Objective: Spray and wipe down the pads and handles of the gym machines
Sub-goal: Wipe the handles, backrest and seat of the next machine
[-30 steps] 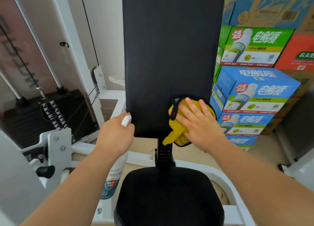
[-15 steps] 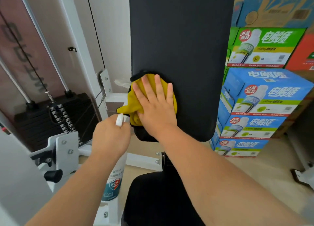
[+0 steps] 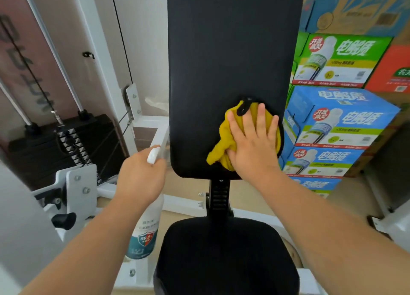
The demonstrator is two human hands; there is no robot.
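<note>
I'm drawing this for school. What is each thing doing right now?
right hand: flat, pressing the yellow cloth
yellow cloth: bunched against the back pad, lower right
back pad: upright
left hand: gripping the spray bottle
spray bottle: held, nozzle up, beside the pad's left edge
drink boxes: stacked, closed

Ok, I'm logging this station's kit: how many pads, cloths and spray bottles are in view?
Black pads: 2, the back pad and the seat pad
Yellow cloth: 1
Spray bottle: 1
Total: 4
</note>
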